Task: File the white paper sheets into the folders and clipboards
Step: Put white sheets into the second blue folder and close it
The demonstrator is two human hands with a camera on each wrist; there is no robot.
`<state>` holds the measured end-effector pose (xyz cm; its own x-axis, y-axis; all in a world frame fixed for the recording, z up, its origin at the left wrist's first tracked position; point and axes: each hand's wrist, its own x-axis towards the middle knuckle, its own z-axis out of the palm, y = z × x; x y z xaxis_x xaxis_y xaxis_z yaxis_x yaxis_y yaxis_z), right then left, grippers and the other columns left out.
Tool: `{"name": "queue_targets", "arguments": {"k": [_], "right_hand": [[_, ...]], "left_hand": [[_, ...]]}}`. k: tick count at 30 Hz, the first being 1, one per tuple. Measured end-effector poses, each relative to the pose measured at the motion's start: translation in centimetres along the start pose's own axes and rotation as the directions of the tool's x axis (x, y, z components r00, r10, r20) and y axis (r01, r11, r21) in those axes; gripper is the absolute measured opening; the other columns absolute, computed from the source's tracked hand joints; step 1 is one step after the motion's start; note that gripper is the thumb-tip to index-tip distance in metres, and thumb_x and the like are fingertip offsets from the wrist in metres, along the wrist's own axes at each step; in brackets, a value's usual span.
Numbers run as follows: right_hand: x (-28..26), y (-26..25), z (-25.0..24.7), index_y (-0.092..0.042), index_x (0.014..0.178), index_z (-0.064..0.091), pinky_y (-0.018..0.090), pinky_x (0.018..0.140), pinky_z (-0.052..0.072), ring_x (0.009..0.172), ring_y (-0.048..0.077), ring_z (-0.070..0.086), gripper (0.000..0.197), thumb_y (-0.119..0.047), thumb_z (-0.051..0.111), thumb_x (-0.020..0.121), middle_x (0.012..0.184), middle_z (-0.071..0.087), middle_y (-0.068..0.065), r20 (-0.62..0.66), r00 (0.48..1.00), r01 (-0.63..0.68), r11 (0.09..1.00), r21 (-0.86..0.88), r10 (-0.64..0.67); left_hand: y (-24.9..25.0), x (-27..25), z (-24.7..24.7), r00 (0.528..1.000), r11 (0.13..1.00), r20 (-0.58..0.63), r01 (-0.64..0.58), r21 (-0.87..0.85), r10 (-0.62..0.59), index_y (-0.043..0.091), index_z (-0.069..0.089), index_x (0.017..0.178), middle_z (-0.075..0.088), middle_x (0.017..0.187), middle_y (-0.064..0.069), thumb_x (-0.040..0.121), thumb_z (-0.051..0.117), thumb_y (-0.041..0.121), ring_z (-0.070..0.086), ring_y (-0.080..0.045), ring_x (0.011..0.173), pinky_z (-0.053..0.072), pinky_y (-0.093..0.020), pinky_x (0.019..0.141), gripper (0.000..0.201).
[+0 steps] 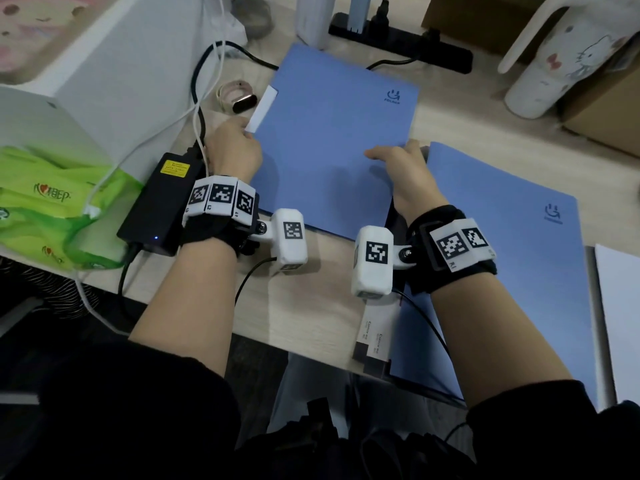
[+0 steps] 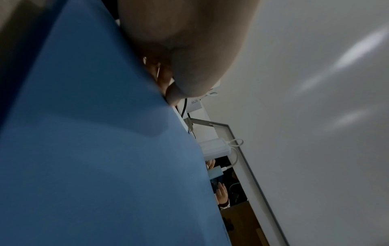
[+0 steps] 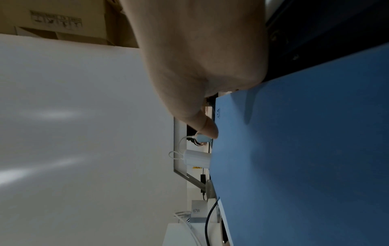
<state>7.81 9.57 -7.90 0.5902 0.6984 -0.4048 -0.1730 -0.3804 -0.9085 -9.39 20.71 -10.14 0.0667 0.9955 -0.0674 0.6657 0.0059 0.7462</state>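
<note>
A closed blue folder [image 1: 332,140] is tilted slightly up off the desk, and both hands hold it. My left hand [image 1: 235,147] grips its left edge with curled fingers, just below a white tab [image 1: 263,109] that sticks out of that edge. My right hand [image 1: 401,168] pinches the right edge, thumb on the cover and fingers hidden underneath. The left wrist view shows the folder [image 2: 94,149] below the left hand [image 2: 185,50]. In the right wrist view the thumb [image 3: 208,128] presses the cover [image 3: 305,158]. A second blue folder [image 1: 502,254] lies to the right, with white paper [image 1: 620,323] beyond it.
Left of the folder lie a black power adapter [image 1: 159,202] with cables, a green tissue pack [image 1: 52,209] and a wristband [image 1: 239,97]. A power strip [image 1: 408,43], a white cup [image 1: 561,64] and a cardboard box [image 1: 606,109] stand behind. Small boxes [image 1: 375,334] lie near the front edge.
</note>
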Motion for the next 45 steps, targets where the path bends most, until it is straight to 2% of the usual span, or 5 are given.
{"name": "queue_targets", "arguments": {"k": [16, 27, 32, 40, 45], "right_hand": [[-1.8, -1.2, -2.1, -0.013, 0.145, 0.028, 0.033, 0.091, 0.050, 0.125, 0.020, 0.044, 0.076, -0.012, 0.069, 0.081, 0.145, 0.038, 0.004, 0.031, 0.999, 0.006, 1.000, 0.013, -0.006], [-8.5, -1.4, -7.3, -0.010, 0.114, 0.061, 0.031, 0.087, 0.053, 0.082, 0.017, 0.071, 0.025, -0.010, 0.061, 0.089, 0.103, 0.071, 0.005, 0.123, 0.963, 0.245, 0.970, -0.012, -0.241], [-11.0, 0.2, -10.8, -0.005, 0.113, 0.061, 0.024, 0.071, 0.051, 0.063, 0.010, 0.066, 0.025, -0.005, 0.060, 0.088, 0.098, 0.070, 0.012, 0.068, 0.949, 0.315, 0.942, -0.114, -0.309], [-12.4, 4.1, -16.5, -0.011, 0.122, 0.061, 0.022, 0.095, 0.040, 0.123, 0.015, 0.053, 0.041, -0.010, 0.069, 0.081, 0.128, 0.060, 0.007, -0.015, 0.965, 0.237, 0.895, -0.377, -0.262], [-12.0, 6.7, -19.7, -0.027, 0.145, 0.033, 0.055, 0.117, 0.014, 0.147, 0.031, 0.001, 0.076, -0.027, 0.070, 0.079, 0.157, 0.016, 0.007, -0.220, 0.970, -0.044, 0.815, -0.578, -0.104]], "left_hand": [[2.3, -2.3, -1.0, 0.985, 0.993, 0.167, 0.060, -0.098, -0.043, 0.021, 0.036, 0.142, 0.035, 0.147, -0.013, 0.082, 0.036, 0.015, 0.034, -0.031, 0.135, 0.031, -0.043, 0.111, 0.060], [7.9, -11.8, 0.3, 0.886, 0.920, 0.354, -0.167, -0.355, 0.298, 0.005, 0.054, 0.125, 0.062, 0.123, -0.013, 0.092, 0.042, -0.002, 0.052, -0.010, 0.096, 0.037, 0.002, 0.056, 0.036], [9.2, -16.8, 2.2, 0.804, 0.937, 0.494, -0.221, -0.270, 0.332, 0.007, 0.057, 0.124, 0.061, 0.126, -0.009, 0.094, 0.049, 0.008, 0.055, -0.017, 0.112, 0.038, -0.020, 0.088, 0.031], [9.0, -20.8, 5.9, 0.849, 0.987, 0.507, -0.161, -0.027, 0.152, 0.005, 0.056, 0.113, 0.059, 0.120, -0.016, 0.075, 0.051, 0.032, 0.057, -0.037, 0.110, 0.047, -0.045, 0.095, 0.047], [8.8, -21.3, 7.8, 0.906, 0.975, 0.424, -0.117, 0.191, 0.025, 0.002, 0.053, 0.115, 0.045, 0.134, -0.019, 0.084, 0.053, 0.028, 0.027, -0.040, 0.133, 0.032, -0.045, 0.107, 0.040]]}}
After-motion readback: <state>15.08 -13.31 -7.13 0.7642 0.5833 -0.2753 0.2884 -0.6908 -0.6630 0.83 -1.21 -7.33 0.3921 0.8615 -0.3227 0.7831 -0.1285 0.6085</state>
